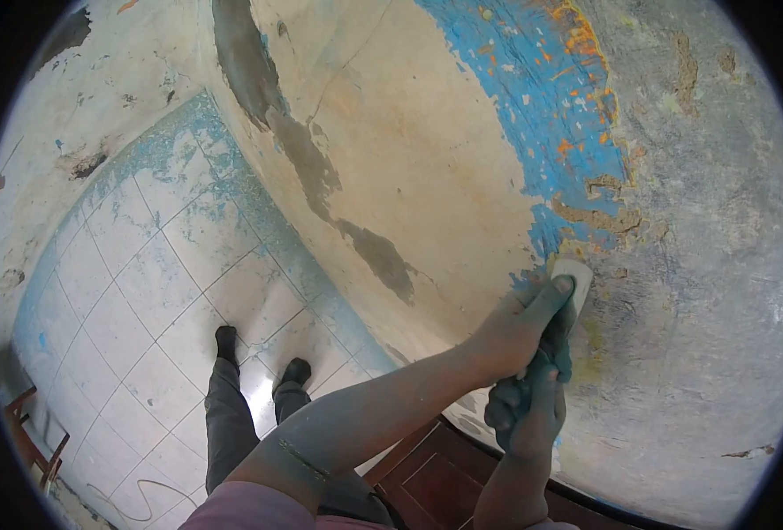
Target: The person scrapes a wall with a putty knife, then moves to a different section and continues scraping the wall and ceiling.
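My left hand is wrapped round a scraper, its thumb lying along the pale, broad end. Just below, my right hand is closed round the lower part of the same tool. The pale end meets the wall at the lower tip of a blue paint patch with orange scratches and flaked edges. Both hands look coated in bluish dust. Most of the tool's handle is hidden by my fingers.
Rough grey wall lies to the right, cream wall to the left. My feet stand on a dusty tiled floor. A brown panelled wooden piece is below my arms. Wooden furniture and a thin cord are at lower left.
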The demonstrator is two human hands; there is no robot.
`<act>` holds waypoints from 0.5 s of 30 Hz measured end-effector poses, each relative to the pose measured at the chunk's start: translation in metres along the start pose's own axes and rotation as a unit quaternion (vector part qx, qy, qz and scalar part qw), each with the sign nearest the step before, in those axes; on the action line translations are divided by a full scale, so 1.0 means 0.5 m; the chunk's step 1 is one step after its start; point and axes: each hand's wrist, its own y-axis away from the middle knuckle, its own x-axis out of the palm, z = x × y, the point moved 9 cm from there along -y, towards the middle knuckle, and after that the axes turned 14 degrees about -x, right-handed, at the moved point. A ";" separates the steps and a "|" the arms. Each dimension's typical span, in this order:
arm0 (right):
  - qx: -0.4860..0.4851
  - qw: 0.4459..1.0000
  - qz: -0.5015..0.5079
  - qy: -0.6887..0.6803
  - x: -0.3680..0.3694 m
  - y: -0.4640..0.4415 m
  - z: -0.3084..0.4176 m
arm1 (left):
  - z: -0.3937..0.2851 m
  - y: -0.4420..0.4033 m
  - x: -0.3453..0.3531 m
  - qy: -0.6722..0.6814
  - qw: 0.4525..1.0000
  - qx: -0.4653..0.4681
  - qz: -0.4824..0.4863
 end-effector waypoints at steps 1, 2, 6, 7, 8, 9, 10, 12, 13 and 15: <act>0.000 1.000 0.000 -0.002 0.006 0.000 0.001 | 0.001 -0.003 0.000 -0.020 1.000 0.009 -0.008; 0.001 0.999 -0.031 -0.012 0.006 0.003 0.003 | 0.001 -0.007 -0.001 -0.021 1.000 0.009 -0.009; 0.006 0.999 0.019 0.025 0.036 -0.038 0.006 | -0.052 0.014 -0.021 -0.014 0.999 0.030 -0.031; -0.010 0.999 0.039 0.029 0.046 -0.040 0.009 | -0.062 0.017 -0.009 0.006 1.000 0.012 0.023; -0.015 0.999 0.040 0.025 0.048 -0.035 0.007 | -0.057 0.013 -0.003 0.000 1.000 0.014 0.023; -0.020 1.000 -0.003 0.016 0.030 -0.018 0.004 | -0.046 0.008 -0.010 -0.025 0.998 0.048 -0.034; -0.025 0.999 -0.045 0.009 0.015 -0.009 0.002 | -0.040 0.007 -0.021 -0.048 0.991 0.083 -0.090; -0.005 1.000 -0.001 0.001 0.032 -0.005 0.009 | -0.028 -0.001 -0.023 -0.001 0.997 0.061 -0.050; 0.016 0.999 0.037 -0.007 0.043 0.001 0.007 | -0.030 0.006 -0.020 0.000 0.999 0.025 -0.019; 0.001 0.999 0.035 -0.002 0.044 -0.001 -0.006 | -0.023 0.006 -0.012 0.002 1.000 -0.007 0.012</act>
